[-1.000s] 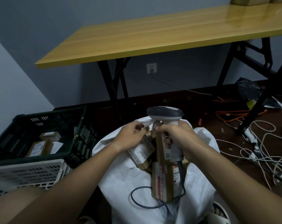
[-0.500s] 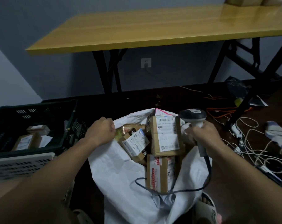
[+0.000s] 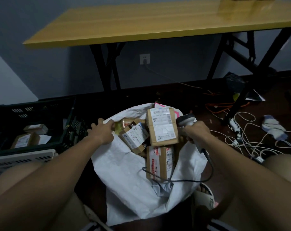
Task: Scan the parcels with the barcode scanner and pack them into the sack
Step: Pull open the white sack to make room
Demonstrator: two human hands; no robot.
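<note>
A white sack (image 3: 124, 172) stands open on the floor between my knees, with several brown cardboard parcels inside. The topmost parcel (image 3: 162, 129) lies label up near the sack's far rim. My left hand (image 3: 102, 130) grips the sack's left rim. My right hand (image 3: 197, 132) holds the grey barcode scanner (image 3: 185, 120) by its handle at the sack's right rim, and its cable (image 3: 183, 180) loops down over the sack. More parcels (image 3: 25, 139) lie in the black crate (image 3: 46, 114) on the left.
A yellow table (image 3: 158, 25) on black legs stands ahead. A white basket (image 3: 21, 157) sits by my left knee. Tangled white and orange cables (image 3: 251, 139) and a cloth (image 3: 273, 126) cover the floor on the right. A slippered foot (image 3: 205, 197) is beside the sack.
My hands parted from over the sack's middle. The left went to the sack's left rim, the right carried the scanner to the right rim. The top parcel now lies in the sack.
</note>
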